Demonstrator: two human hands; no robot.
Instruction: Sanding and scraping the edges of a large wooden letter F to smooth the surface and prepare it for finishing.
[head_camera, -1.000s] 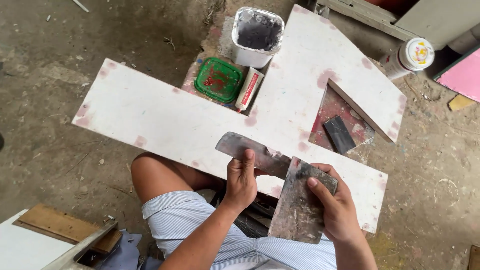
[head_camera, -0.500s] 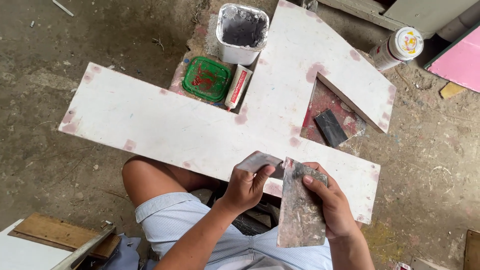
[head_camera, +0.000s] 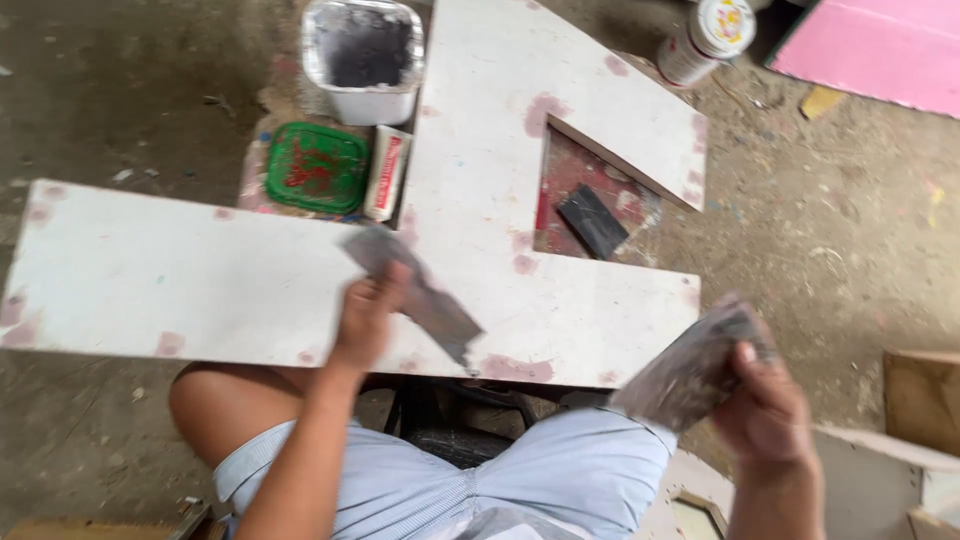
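- Left hand (head_camera: 368, 310) closed around the handle end of a grey putty knife (head_camera: 420, 292), blade lying flat on the white cut-out board (head_camera: 180, 285) and angled down toward the near edge.
- Right hand (head_camera: 765, 405) gripping a second, putty-caked scraper plate (head_camera: 690, 368), held off the board's near right corner, over the lap; blurred by motion.
- White cut-out board resting across the knees above a concrete floor (head_camera: 120, 90), dotted with pinkish-red filler patches, one just beside the knife's tip at the near edge.
- Dark rectangular block (head_camera: 592, 220) lying in the board's angular notch, on a red surface beneath.
- Green lid (head_camera: 317, 166) beyond the board's far edge, a white tube (head_camera: 387, 172) touching its right side.
- White tub (head_camera: 363, 58) of dark grey filler just behind the lid and tube.
- Tin can (head_camera: 705, 38) with a light-coloured lid lying on its side past the board's far right arm.
- Pink sheet (head_camera: 880, 55) in the top right corner, well apart from both hands.
- Brown box (head_camera: 920, 400) at right edge, near the right hand.
- Pale blue striped shorts (head_camera: 560, 480) and a bare knee (head_camera: 215, 405) below the board.
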